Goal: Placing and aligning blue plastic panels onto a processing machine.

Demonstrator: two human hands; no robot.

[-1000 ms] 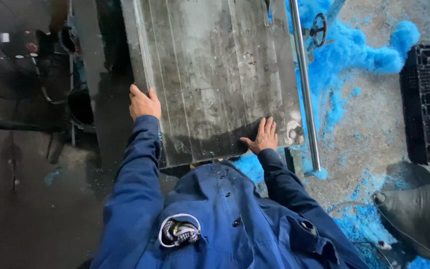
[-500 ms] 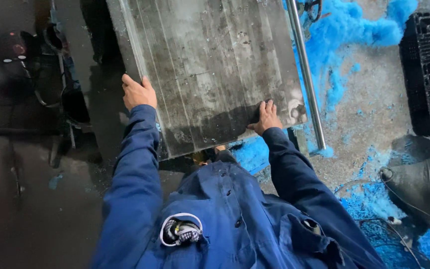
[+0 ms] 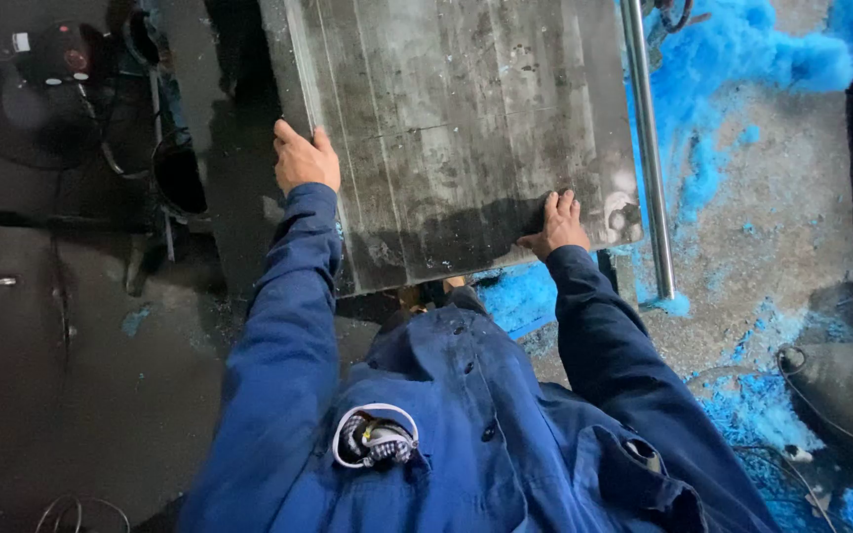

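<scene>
Metal plate (image 3: 466,128), grey and scuffed, lies gripped at its left edge by the left hand (image 3: 303,158); the right hand (image 3: 557,222) presses flat, fingers spread, near its lower right corner.

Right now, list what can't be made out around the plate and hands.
Head view:
- Plate: far end cut off by the top edge.
- Left hand: fingertips hidden over the plate's side edge.
- Right hand: palm lies flat, hidden underneath.
- Under the plate: hidden by it.
- Rod: top cut off.
</scene>
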